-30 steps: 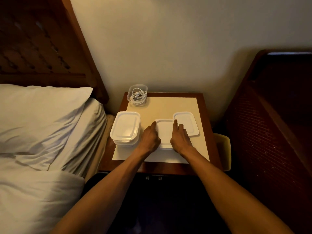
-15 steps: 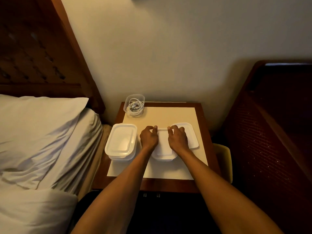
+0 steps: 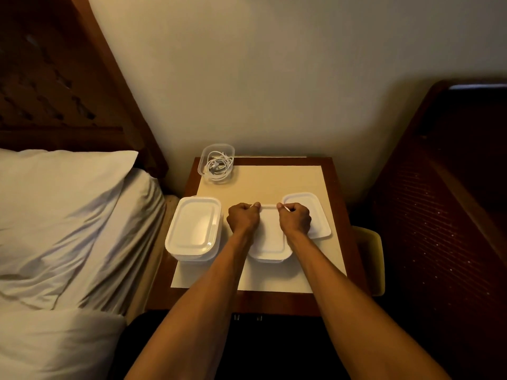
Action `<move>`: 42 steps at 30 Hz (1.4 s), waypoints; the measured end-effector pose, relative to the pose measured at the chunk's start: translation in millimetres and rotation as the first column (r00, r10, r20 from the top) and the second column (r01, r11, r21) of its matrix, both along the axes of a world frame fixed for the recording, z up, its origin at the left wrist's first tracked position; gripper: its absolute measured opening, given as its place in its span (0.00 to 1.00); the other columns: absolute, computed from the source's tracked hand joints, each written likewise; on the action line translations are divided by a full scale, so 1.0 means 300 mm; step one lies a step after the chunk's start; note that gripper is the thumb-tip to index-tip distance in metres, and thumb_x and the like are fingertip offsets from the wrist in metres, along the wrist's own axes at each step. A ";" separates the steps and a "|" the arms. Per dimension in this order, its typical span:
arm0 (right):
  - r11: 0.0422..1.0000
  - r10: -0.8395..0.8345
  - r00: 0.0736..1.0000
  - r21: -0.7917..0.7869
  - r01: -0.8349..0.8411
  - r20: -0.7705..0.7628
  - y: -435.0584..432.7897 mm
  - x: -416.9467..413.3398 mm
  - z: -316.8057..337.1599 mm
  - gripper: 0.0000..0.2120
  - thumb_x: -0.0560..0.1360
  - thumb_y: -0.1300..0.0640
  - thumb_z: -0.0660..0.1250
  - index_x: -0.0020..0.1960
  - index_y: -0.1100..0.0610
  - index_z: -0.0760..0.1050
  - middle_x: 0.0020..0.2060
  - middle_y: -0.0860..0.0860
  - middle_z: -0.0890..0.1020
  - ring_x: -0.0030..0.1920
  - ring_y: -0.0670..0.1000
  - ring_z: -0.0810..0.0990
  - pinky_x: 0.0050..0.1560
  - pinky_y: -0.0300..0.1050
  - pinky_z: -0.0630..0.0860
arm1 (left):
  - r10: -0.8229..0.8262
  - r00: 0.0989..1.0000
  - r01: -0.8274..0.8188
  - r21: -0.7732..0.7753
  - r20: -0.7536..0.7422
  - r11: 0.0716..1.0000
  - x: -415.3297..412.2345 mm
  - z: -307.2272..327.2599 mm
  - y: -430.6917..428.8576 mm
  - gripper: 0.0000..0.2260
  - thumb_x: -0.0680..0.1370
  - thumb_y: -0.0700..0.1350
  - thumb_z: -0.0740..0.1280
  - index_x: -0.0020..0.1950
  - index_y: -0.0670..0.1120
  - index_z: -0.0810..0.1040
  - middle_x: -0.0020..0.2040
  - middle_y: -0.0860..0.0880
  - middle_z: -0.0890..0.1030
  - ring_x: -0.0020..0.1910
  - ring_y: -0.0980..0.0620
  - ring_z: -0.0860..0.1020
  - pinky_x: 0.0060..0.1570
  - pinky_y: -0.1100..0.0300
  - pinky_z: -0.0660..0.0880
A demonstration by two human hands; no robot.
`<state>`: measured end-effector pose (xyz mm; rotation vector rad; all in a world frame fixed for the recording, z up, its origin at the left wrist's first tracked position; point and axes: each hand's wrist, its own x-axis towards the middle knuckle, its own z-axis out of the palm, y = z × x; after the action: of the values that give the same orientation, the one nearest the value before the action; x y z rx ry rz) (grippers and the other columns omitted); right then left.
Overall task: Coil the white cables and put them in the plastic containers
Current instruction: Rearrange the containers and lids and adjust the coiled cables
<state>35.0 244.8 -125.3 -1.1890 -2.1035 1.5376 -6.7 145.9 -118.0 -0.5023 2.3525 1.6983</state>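
A white lidded plastic container [image 3: 270,242] sits in the middle of the nightstand. My left hand [image 3: 242,218] and my right hand [image 3: 295,219] both rest on it, fingers curled round the far corners of its lid. A loose white lid [image 3: 319,215] lies just right of it, partly under my right hand. At the left stands a larger closed white container [image 3: 193,227]. At the back left, an open clear container [image 3: 204,157] holds a coiled white cable [image 3: 219,165].
The containers stand on a cream mat [image 3: 274,182] on a brown wooden nightstand [image 3: 274,300] against the wall. A bed with a white pillow [image 3: 60,193] borders the left. A yellow object [image 3: 370,259] and dark wooden furniture [image 3: 439,215] are to the right.
My fingers went from lying flat on the middle container's lid to curling over its far edge. The camera has moved closer and tilted up slightly.
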 end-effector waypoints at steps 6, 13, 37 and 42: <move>0.995 0.066 0.998 0.079 -0.065 -0.011 0.005 0.031 0.023 0.15 0.77 0.49 0.68 0.55 0.60 0.79 0.55 0.57 0.83 0.53 0.57 0.80 0.54 0.45 0.74 | -0.046 0.996 0.044 -0.029 -0.070 0.999 0.038 -0.001 -0.027 0.13 0.78 0.53 0.69 0.51 0.43 0.84 0.51 0.45 0.84 0.46 0.46 0.79 0.50 0.58 0.74; 0.938 0.170 0.974 0.279 -0.207 0.151 0.006 0.105 0.064 0.19 0.81 0.45 0.57 0.60 0.60 0.72 0.58 0.57 0.79 0.56 0.57 0.78 0.54 0.48 0.75 | -0.281 0.954 0.233 -0.338 -0.101 0.912 0.139 0.048 -0.073 0.22 0.84 0.54 0.54 0.63 0.39 0.76 0.63 0.40 0.79 0.60 0.41 0.77 0.60 0.51 0.72; 0.900 0.312 0.943 0.283 -0.331 0.111 0.007 0.162 0.210 0.12 0.82 0.50 0.58 0.55 0.58 0.71 0.52 0.56 0.80 0.47 0.53 0.77 0.48 0.46 0.75 | -0.409 0.910 0.340 -0.452 -0.062 0.825 0.157 0.212 -0.149 0.19 0.83 0.52 0.56 0.59 0.38 0.78 0.59 0.39 0.80 0.56 0.39 0.78 0.55 0.52 0.73; 0.919 0.350 0.935 0.215 -0.331 -0.055 -0.081 0.085 0.386 0.12 0.82 0.49 0.59 0.57 0.58 0.71 0.51 0.54 0.78 0.49 0.53 0.78 0.48 0.45 0.77 | -0.334 0.904 0.224 -0.370 -0.266 0.902 0.110 0.384 -0.263 0.15 0.82 0.48 0.61 0.60 0.41 0.80 0.57 0.45 0.82 0.51 0.46 0.79 0.49 0.56 0.73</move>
<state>60.6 220.5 -9.5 -0.6936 -2.4301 1.4321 26.3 67.0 -2.8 0.0913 2.7978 1.3400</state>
